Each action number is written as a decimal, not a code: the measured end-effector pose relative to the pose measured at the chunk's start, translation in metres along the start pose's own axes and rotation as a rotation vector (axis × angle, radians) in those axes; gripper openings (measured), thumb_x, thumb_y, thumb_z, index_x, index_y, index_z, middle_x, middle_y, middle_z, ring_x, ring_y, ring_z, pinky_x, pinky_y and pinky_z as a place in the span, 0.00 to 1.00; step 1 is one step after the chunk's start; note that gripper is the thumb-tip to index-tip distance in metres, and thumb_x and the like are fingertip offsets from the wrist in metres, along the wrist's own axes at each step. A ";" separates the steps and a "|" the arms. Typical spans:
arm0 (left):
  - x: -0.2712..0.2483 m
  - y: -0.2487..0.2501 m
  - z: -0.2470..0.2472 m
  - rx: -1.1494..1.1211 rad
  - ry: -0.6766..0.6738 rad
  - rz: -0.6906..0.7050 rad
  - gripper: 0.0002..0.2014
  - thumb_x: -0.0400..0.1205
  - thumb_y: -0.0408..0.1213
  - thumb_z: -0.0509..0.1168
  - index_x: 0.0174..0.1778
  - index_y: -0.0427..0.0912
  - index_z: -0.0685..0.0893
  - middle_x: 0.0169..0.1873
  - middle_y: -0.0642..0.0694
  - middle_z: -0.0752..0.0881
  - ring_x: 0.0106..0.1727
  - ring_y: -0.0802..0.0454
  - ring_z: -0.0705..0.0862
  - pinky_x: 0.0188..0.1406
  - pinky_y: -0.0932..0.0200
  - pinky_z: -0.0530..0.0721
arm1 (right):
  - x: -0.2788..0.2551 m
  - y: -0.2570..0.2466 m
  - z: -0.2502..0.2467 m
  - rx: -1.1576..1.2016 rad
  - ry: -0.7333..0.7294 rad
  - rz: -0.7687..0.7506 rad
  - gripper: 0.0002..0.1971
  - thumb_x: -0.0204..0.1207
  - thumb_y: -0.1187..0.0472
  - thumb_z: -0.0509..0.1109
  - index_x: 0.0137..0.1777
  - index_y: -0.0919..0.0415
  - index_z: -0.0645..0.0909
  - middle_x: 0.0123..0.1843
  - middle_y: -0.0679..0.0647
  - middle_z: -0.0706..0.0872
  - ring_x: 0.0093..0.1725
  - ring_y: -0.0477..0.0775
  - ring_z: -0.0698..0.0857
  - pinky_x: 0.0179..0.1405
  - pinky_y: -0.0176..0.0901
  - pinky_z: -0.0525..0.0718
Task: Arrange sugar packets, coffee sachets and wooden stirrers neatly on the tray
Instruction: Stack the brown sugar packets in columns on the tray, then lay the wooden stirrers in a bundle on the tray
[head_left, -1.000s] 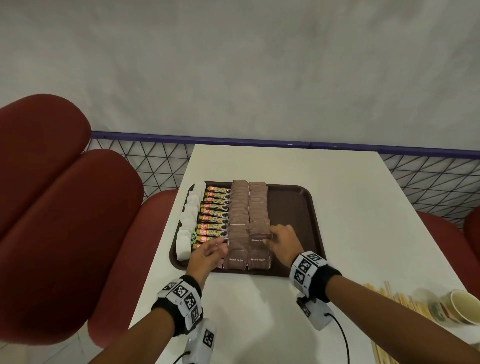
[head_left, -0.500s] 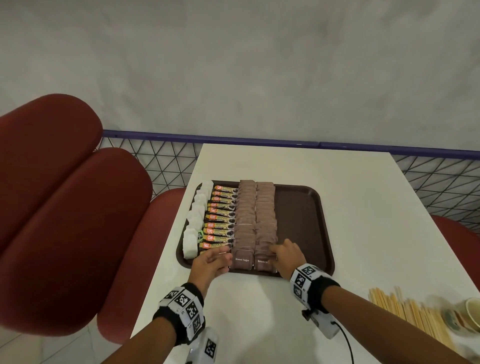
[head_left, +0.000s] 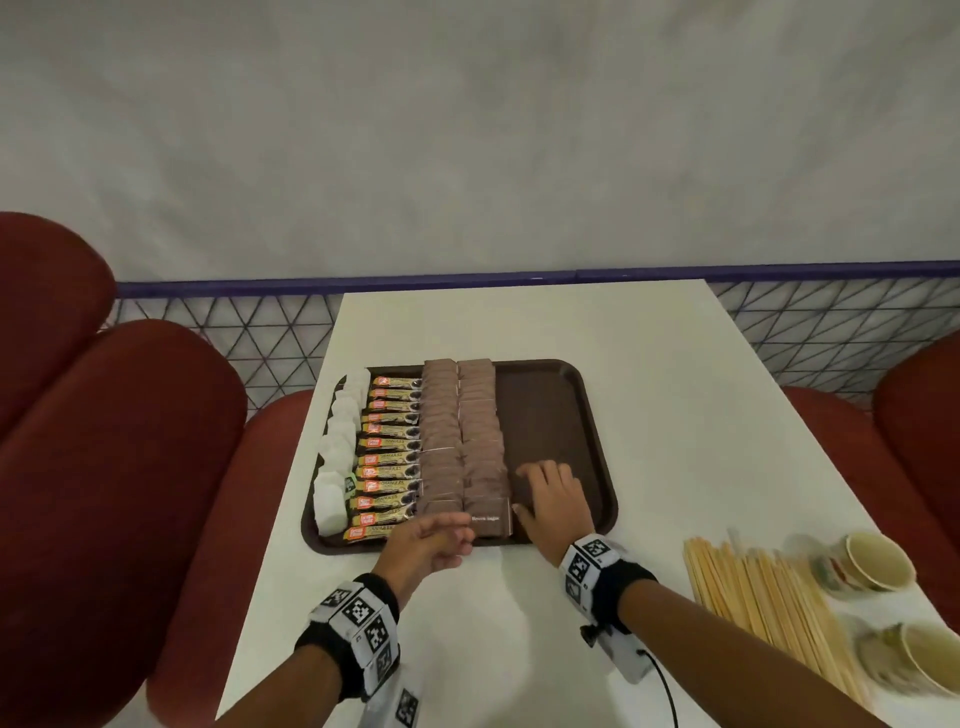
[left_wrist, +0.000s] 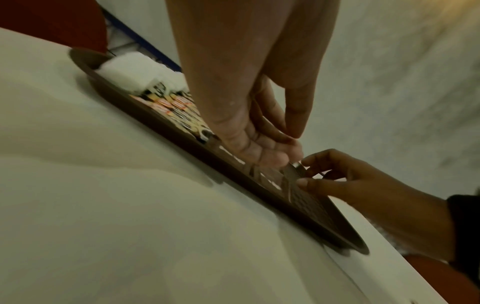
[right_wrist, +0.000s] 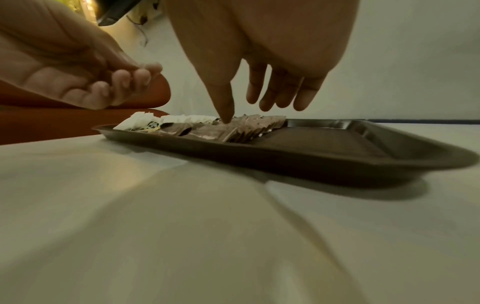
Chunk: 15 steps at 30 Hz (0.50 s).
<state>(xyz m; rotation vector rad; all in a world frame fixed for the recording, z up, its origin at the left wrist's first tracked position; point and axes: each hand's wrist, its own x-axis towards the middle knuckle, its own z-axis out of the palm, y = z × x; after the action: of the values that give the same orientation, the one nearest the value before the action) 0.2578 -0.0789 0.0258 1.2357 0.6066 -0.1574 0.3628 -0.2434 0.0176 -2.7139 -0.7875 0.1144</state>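
Note:
A dark brown tray lies on the white table. From left to right it holds a column of white sugar packets, a column of coffee sachets and two columns of brown sugar packets. My left hand hovers at the tray's front edge, fingers loosely curled and holding nothing. My right hand rests on the bare right part of the tray, fingers straight. One fingertip touches the brown sugar packets. Wooden stirrers lie loose on the table to the right.
Two paper cups lie beyond the stirrers near the table's right edge. Red padded seats flank the table on the left. A blue mesh railing runs behind it.
My left hand has drawn back from the brown packets to the tray's front edge. My right hand has shifted right, off the packets onto the bare tray beside them.

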 end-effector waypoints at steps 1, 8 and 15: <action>0.001 -0.001 0.006 0.017 -0.031 -0.008 0.09 0.78 0.21 0.64 0.49 0.35 0.86 0.38 0.41 0.89 0.34 0.53 0.88 0.35 0.63 0.86 | -0.006 0.007 -0.002 0.025 0.044 0.037 0.22 0.74 0.55 0.67 0.68 0.56 0.73 0.65 0.55 0.77 0.64 0.59 0.74 0.62 0.50 0.73; 0.013 -0.016 0.064 0.192 -0.239 -0.131 0.07 0.79 0.27 0.66 0.51 0.40 0.84 0.41 0.47 0.89 0.36 0.57 0.88 0.37 0.66 0.84 | -0.075 0.066 -0.007 0.062 0.166 0.564 0.30 0.54 0.55 0.82 0.58 0.60 0.79 0.56 0.59 0.83 0.58 0.66 0.82 0.60 0.62 0.76; 0.018 -0.034 0.128 0.305 -0.366 -0.214 0.11 0.82 0.29 0.63 0.60 0.39 0.77 0.43 0.48 0.83 0.39 0.55 0.81 0.35 0.68 0.81 | -0.140 0.123 -0.025 0.156 0.185 1.026 0.37 0.68 0.48 0.71 0.74 0.61 0.62 0.77 0.59 0.63 0.77 0.61 0.59 0.78 0.53 0.54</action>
<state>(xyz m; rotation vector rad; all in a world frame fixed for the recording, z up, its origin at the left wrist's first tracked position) 0.3029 -0.2042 0.0126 1.3887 0.4015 -0.6602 0.3107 -0.4232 0.0012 -2.6293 0.6762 0.1324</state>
